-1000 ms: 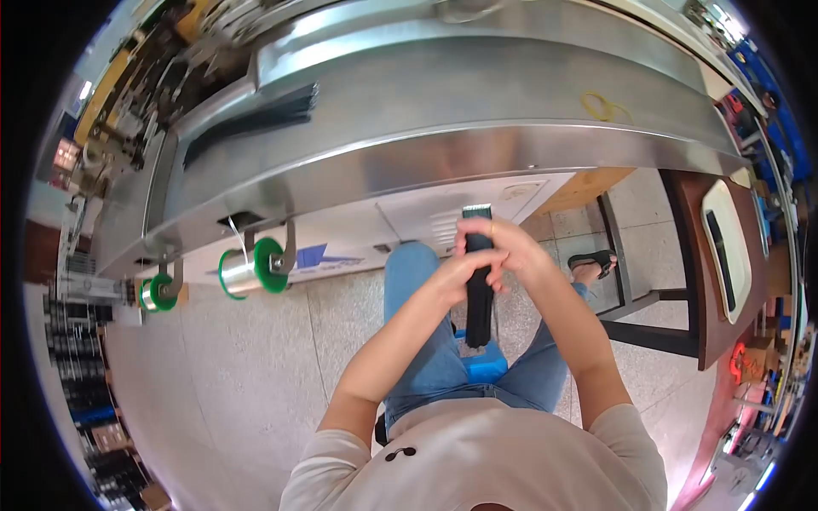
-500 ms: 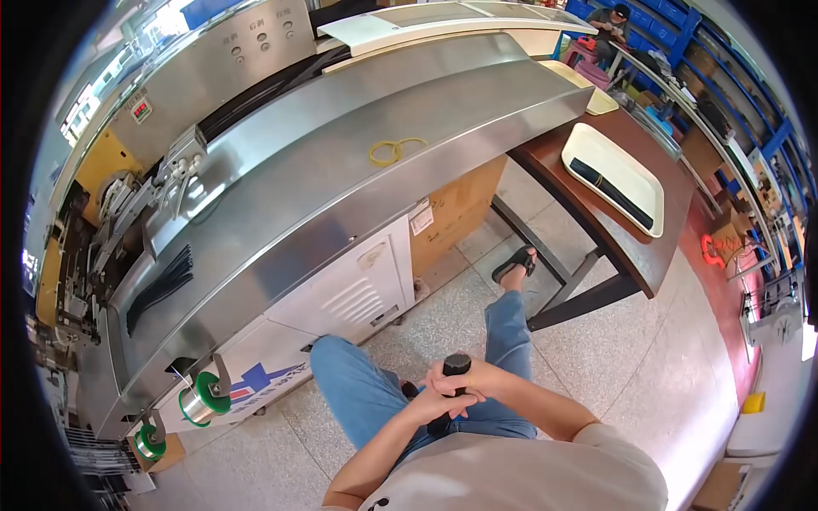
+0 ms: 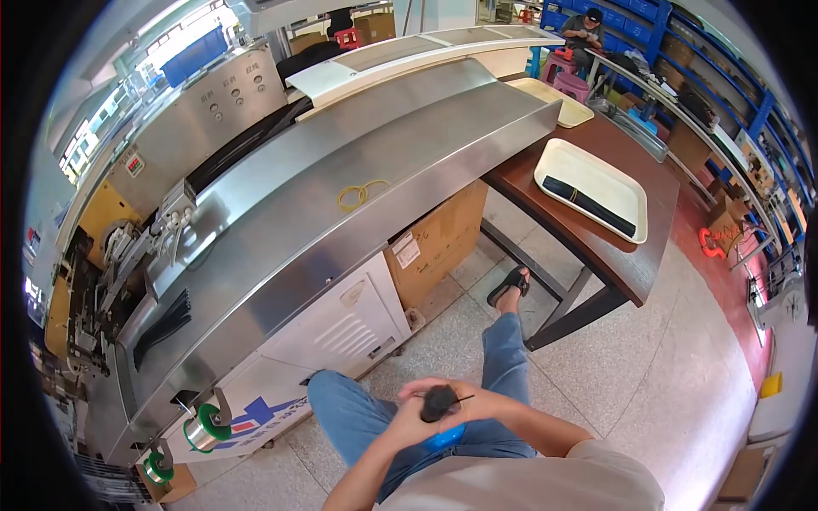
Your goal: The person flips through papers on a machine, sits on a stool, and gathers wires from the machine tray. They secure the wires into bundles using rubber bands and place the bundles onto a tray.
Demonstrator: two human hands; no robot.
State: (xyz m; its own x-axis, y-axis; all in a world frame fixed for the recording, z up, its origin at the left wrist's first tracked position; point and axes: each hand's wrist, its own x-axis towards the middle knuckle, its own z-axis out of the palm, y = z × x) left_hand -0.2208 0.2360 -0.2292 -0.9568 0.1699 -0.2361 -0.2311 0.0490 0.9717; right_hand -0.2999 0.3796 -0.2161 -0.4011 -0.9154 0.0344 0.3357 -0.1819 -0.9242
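Note:
In front of my lap, a bundle of black wires [image 3: 440, 402] is held between both hands, its cut end turned up towards me. One wire sticks out to the right of that end. My left hand [image 3: 411, 427] is closed round the bundle from the left. From the right, my right hand [image 3: 479, 404] closes on the same bundle, with fingers reaching behind it. The lower part of the bundle is hidden by the hands. A bit of blue [image 3: 443, 439] shows just below them.
A steel trough [image 3: 298, 204] carries yellow rubber bands [image 3: 352, 198] and loose black wires [image 3: 162, 328]. On the brown table [image 3: 626, 262], a cream tray [image 3: 635, 183] holds a banded black wire bundle [image 3: 588, 204]. Green-rimmed spools [image 3: 204, 428] hang at left. Another person [image 3: 586, 36] sits far back.
The bundle has tilted, so its end now faces up more and lies lower and left. My hands have shifted round it. The camera view has moved slightly.

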